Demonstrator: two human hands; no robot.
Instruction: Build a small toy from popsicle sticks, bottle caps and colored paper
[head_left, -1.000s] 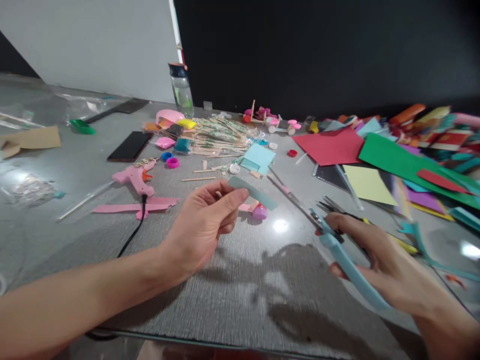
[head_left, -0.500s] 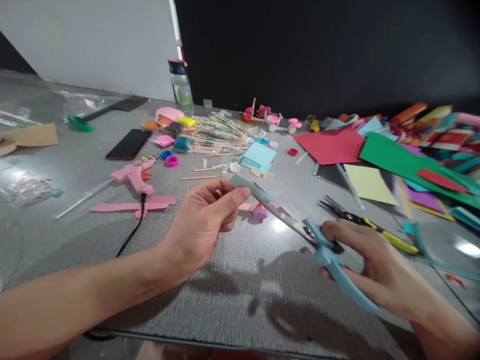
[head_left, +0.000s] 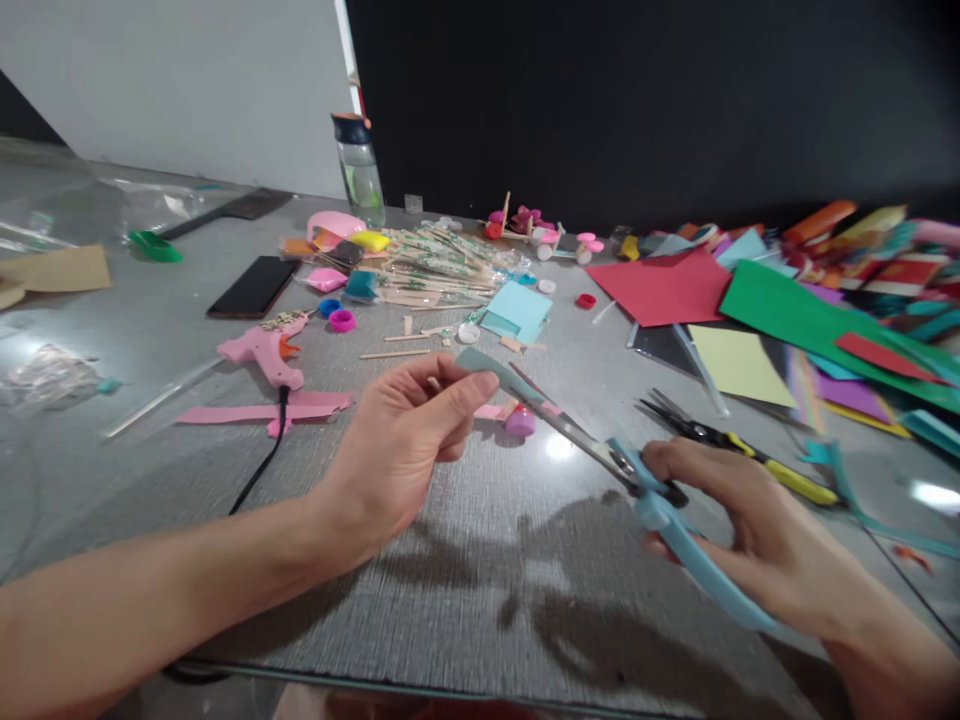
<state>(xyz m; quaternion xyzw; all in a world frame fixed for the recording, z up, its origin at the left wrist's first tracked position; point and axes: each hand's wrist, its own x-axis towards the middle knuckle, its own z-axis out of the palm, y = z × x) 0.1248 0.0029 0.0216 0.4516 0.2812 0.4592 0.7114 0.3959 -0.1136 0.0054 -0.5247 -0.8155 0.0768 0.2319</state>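
Observation:
Between thumb and fingers, my left hand [head_left: 409, 440] pinches a small light-blue piece of paper [head_left: 480, 364] above the table. My right hand [head_left: 757, 540] is closed round the blue handles of a pair of scissors [head_left: 585, 440]. The blades point left and lie at the paper's right part, slightly apart near the tips. Beneath the blades, a small purple cap [head_left: 520, 420] rests on the table beside a pink strip. Farther back lies a light-blue paper sheet [head_left: 521, 305].
A pink glue gun [head_left: 262, 355] with a black cord lies at left, near a phone [head_left: 253, 287]. Yellow-handled pliers [head_left: 780, 475] lie beyond my right hand. Coloured paper [head_left: 667, 285] is heaped at right. A water bottle [head_left: 358, 175] stands at the back.
The scissor blades have opened a little, with a gap now visible near the tips, and the lower handle has swung outward. My left hand keeps its pinch almost in place.

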